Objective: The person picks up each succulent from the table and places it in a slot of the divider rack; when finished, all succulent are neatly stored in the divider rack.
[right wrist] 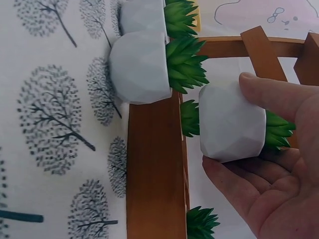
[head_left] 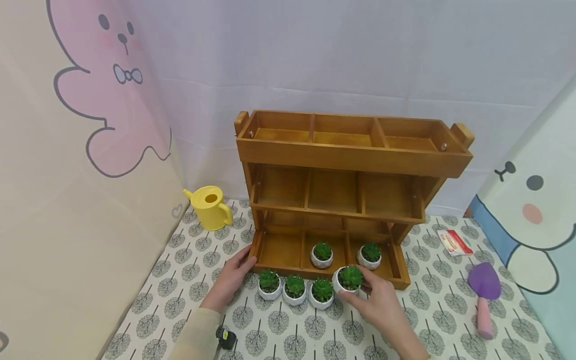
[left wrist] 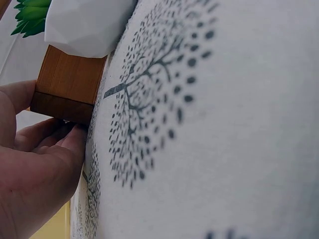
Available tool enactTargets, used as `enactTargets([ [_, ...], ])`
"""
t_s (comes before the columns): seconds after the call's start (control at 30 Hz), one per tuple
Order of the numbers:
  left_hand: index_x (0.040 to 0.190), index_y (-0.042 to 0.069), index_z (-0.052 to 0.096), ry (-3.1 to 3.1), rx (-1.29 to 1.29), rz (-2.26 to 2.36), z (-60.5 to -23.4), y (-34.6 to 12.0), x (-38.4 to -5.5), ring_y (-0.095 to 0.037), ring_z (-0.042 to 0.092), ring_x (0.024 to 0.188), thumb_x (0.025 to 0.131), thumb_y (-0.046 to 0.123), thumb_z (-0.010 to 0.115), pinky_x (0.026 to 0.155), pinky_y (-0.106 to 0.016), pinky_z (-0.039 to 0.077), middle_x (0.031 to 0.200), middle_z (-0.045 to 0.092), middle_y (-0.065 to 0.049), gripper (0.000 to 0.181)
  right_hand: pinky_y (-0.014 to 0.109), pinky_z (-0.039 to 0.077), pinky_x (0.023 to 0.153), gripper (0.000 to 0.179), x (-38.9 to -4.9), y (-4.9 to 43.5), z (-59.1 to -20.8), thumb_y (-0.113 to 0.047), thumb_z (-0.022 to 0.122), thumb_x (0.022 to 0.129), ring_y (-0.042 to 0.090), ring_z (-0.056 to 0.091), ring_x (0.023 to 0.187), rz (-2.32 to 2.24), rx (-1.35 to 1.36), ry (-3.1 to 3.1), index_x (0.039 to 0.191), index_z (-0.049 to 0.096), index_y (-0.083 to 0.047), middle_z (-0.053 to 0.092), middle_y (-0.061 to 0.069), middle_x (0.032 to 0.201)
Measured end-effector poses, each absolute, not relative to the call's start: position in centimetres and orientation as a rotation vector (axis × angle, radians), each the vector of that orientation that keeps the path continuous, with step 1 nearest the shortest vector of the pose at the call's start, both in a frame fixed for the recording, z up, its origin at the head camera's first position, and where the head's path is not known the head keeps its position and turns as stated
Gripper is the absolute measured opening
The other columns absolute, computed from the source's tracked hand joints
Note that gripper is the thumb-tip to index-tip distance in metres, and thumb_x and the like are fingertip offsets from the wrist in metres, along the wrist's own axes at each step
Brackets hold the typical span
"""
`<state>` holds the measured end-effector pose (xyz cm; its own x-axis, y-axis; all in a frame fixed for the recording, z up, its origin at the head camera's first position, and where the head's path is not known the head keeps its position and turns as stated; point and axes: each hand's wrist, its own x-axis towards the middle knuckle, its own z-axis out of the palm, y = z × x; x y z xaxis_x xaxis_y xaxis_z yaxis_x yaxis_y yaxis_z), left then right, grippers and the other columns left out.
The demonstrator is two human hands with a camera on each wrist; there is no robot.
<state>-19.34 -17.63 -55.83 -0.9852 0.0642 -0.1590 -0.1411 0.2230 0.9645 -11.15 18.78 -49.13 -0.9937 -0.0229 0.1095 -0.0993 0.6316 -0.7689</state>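
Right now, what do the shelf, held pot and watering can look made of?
Shelf: likely wood, satin finish; brown boards, faint grain. Held pot: ceramic or plastic, fairly matte; faceted white walls, no sharp glints. Watering can: plastic or painted metal, smooth; even yellow surface.

This is perhaps a home, hung with cartoon-printed drapes (head_left: 119, 112).

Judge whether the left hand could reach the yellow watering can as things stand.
Probably yes: only patterned cloth lies between the left hand and the yellow watering can, though that hand would need to release the tiered wooden shelf.
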Motion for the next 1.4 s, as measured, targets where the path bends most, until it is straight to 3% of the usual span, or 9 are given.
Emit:
enactTargets([
  [0.33, 0.161, 0.008, 0.040, 2.335, -0.081, 1.846, -55.9, -17.6, -19.3, -0.038, 0.036, 0.150, 0.109, 0.024, 0.059, 0.124, -0.050, 0.027, 0.162, 0.041, -0.019, 0.058, 0.040, 0.064, 0.083, 0.071, -12.5, 18.2, -48.2, -0.034, 0.093, 0.081, 0.027, 0.075, 0.096, 1.281, 0.186, -2.754, 0.138, 0.064, -0.003, 0.075, 0.013, 0.115],
  [0.53, 0.161, 0.008, 0.040, 2.328, -0.074, 1.855, -55.9, -17.6, -19.3, -0.038, 0.037, 0.149, 0.109, 0.023, 0.058, 0.124, -0.050, 0.028, 0.162, 0.041, -0.019, 0.058, 0.046, 0.061, 0.089, 0.073, -13.4, 17.3, -47.8, -0.040, 0.091, 0.082, 0.024, 0.073, 0.103, 1.211, 0.176, -2.785, 0.141, 0.064, -0.006, 0.075, 0.008, 0.119],
  [0.7, 0.161, 0.008, 0.039, 2.323, -0.078, 1.860, -55.9, -17.6, -19.4, -0.037, 0.037, 0.149, 0.109, 0.023, 0.058, 0.124, -0.050, 0.028, 0.162, 0.041, -0.019, 0.058, 0.045, 0.060, 0.086, 0.078, -14.1, 16.3, -47.2, -0.042, 0.090, 0.083, 0.023, 0.071, 0.099, 1.190, 0.178, -2.802, 0.143, 0.061, -0.002, 0.074, 0.009, 0.117],
  [1.07, 0.161, 0.007, 0.040, 2.340, -0.067, 1.854, -55.9, -17.6, -19.4, -0.039, 0.039, 0.148, 0.109, 0.022, 0.059, 0.122, -0.051, 0.030, 0.161, 0.042, -0.021, 0.058, 0.049, 0.058, 0.096, 0.079, -16.1, 14.6, -46.9, -0.047, 0.088, 0.084, 0.026, 0.070, 0.111, 1.191, 0.229, -2.818, 0.143, 0.060, -0.004, 0.072, 0.009, 0.125],
  [1.13, 0.161, 0.007, 0.040, 2.340, -0.073, 1.849, -55.9, -17.6, -19.4, -0.039, 0.039, 0.148, 0.109, 0.023, 0.059, 0.123, -0.051, 0.030, 0.161, 0.042, -0.020, 0.058, 0.048, 0.059, 0.094, 0.079, -16.4, 14.2, -46.9, -0.047, 0.088, 0.083, 0.024, 0.070, 0.108, 1.179, 0.235, -2.820, 0.143, 0.061, -0.003, 0.073, 0.009, 0.122],
  [1.3, 0.161, 0.006, 0.039, 2.333, -0.068, 1.861, -55.8, -17.6, -19.3, -0.038, 0.038, 0.148, 0.109, 0.024, 0.060, 0.123, -0.050, 0.030, 0.161, 0.041, -0.021, 0.059, 0.039, 0.058, 0.071, 0.075, -17.4, 13.1, -46.7, -0.044, 0.089, 0.083, 0.017, 0.065, 0.080, 1.206, 0.289, -2.819, 0.141, 0.062, -0.004, 0.073, 0.003, 0.103],
  [1.4, 0.161, 0.004, 0.039, 2.322, -0.053, 1.878, -55.8, -17.6, -19.3, -0.040, 0.038, 0.148, 0.108, 0.024, 0.060, 0.123, -0.051, 0.030, 0.161, 0.040, -0.023, 0.060, 0.040, 0.059, 0.074, 0.073, -17.9, 12.3, -46.6, -0.043, 0.089, 0.083, 0.017, 0.066, 0.084, 1.212, 0.314, -2.812, 0.140, 0.063, -0.004, 0.073, 0.004, 0.107],
])
